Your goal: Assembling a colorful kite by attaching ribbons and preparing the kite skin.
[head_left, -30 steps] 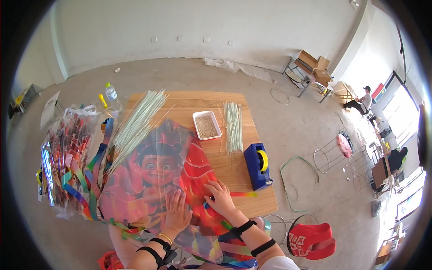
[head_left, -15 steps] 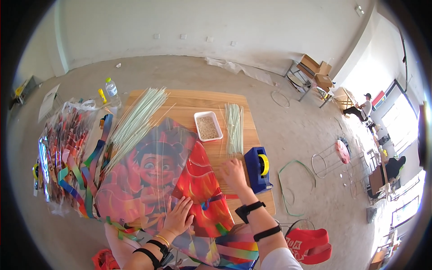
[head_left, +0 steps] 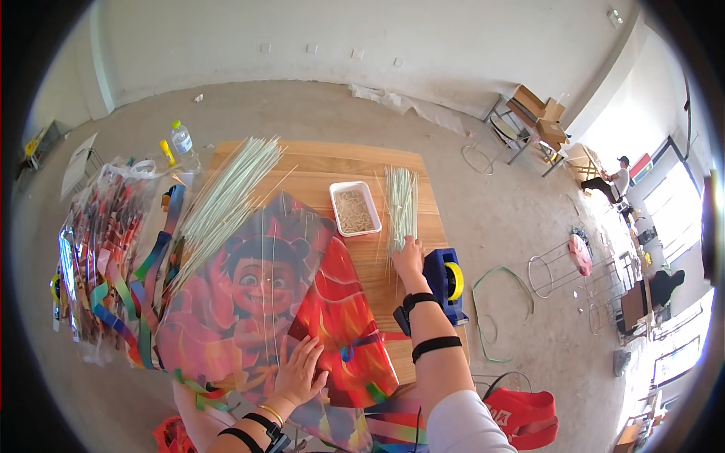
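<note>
A kite (head_left: 260, 283) of thin printed film lies on the table, showing a cartoon child with flames, a thin rod running down its middle. Its red flame-patterned part (head_left: 340, 317) is folded over on the right. My left hand (head_left: 300, 371) rests on the kite's lower part, palm down, fingers stretched out and holding nothing. My right hand (head_left: 408, 260) is at the near end of a small bundle of thin pale sticks (head_left: 401, 200), fingertips pinched on the sticks; how many they grip is hidden. Beside this hand stands a blue tape dispenser (head_left: 440, 283) with a yellow roll.
On the wooden table (head_left: 332, 160) are a white tray (head_left: 375, 226) of small pale pieces and a larger stick bundle (head_left: 234, 189). Left of it lie packed kites with ribbon tails (head_left: 113, 234), a water bottle (head_left: 181, 139) and a yellow tube (head_left: 167, 152). A person (head_left: 615, 181) sits far right.
My right hand has moved forward from beside the tape dispenser to the near end of the small stick bundle. My left hand stays flat on the kite. The view has shifted slightly.
</note>
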Demonstrator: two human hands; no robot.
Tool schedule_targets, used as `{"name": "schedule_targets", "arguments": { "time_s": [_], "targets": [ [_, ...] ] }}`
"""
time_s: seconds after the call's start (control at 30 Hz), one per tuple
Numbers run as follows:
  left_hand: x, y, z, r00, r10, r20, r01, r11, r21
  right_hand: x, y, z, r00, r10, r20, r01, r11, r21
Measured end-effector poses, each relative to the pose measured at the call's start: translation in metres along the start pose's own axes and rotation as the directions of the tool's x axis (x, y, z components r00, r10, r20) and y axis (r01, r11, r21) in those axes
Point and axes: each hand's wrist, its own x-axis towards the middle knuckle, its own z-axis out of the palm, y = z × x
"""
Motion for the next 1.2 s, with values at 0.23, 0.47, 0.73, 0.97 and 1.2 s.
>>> {"name": "schedule_targets", "arguments": {
  "time_s": [0.23, 0.47, 0.73, 0.97, 1.2],
  "targets": [
    [0.001, -0.001, 0.000, 1.000, -0.008, 0.021, 0.008, 1.000, -0.008, 0.023, 0.000, 0.020, 0.988, 0.155, 0.016, -0.154, 0.986, -0.064],
    [0.000, -0.003, 0.002, 0.999, -0.006, 0.039, 0.006, 1.000, 0.010, 0.027, -0.008, 0.011, 0.979, 0.191, 0.070, -0.185, 0.979, -0.084],
    [0.003, -0.001, 0.002, 0.999, -0.003, 0.042, 0.003, 1.000, 0.009, 0.019, -0.007, -0.003, 0.991, 0.112, 0.078, -0.104, 0.989, -0.108],
    [0.002, -0.001, 0.001, 0.999, -0.008, 0.035, 0.008, 1.000, 0.013, 0.010, -0.011, -0.007, 0.999, 0.030, 0.009, -0.029, 0.996, -0.090],
    [0.003, 0.000, 0.000, 1.000, -0.010, 0.028, 0.010, 1.000, 0.005, 0.003, -0.010, -0.001, 0.998, 0.051, 0.027, -0.052, 0.998, 0.026]
  ]
}}
